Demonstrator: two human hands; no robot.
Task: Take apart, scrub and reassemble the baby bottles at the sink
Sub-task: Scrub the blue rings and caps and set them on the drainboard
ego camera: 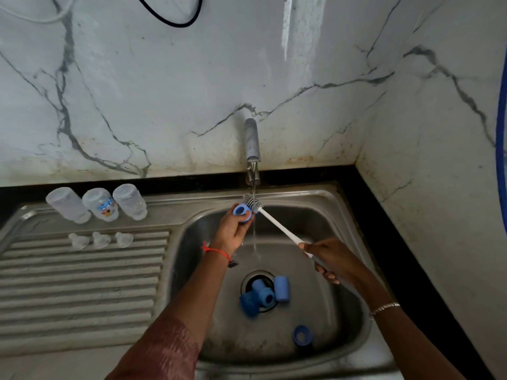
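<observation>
Left hand [231, 229] gripping blue collar [242, 212] under tap [252, 144], right hand [333, 260] gripping brush [277, 222] touching it

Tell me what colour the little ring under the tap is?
Blue. The head view shows the ring in the left hand, beside the brush.

Blue ring [241, 212] in left hand [232, 229], brush [251, 202] beside

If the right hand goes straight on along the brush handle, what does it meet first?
The right hand would probably meet the blue ring in the left hand; the head of the brush lies beside it. Depth is unclear.
</observation>
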